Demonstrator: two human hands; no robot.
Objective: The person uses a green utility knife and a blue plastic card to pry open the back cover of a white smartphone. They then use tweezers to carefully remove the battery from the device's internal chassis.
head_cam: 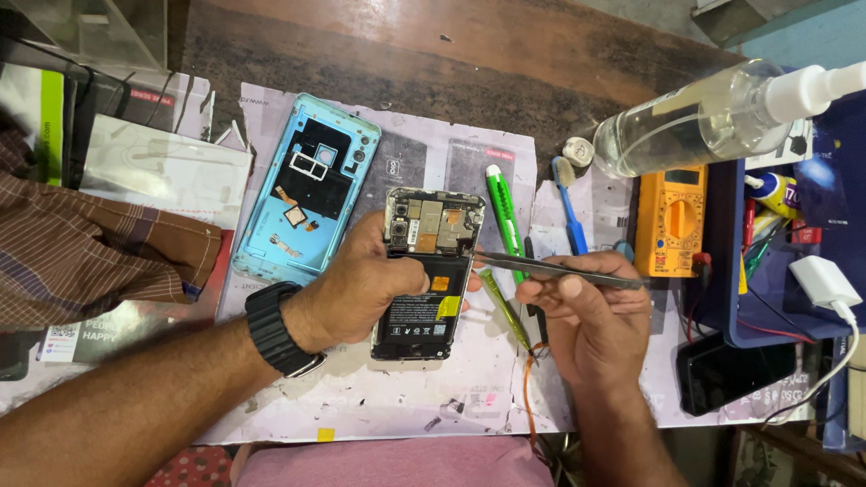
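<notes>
An opened phone (424, 271) lies on the white mat, its circuit board and black battery exposed. My left hand (361, 284), with a black watch on the wrist, grips the phone's left side, thumb on the battery. My right hand (586, 316) holds metal tweezers (550, 268), whose tips touch the phone's right edge by the board. The phone's light blue back cover (307, 185) lies inside-up to the left.
A green utility knife (502, 212), blue toothbrush (568, 207), orange multimeter (672, 219), clear spray bottle (713, 117), white charger (823, 281) and a dark phone (722, 370) sit to the right. A thin yellow-green tool (505, 308) lies beside the phone. A brown checked sleeve (81, 243) is at left.
</notes>
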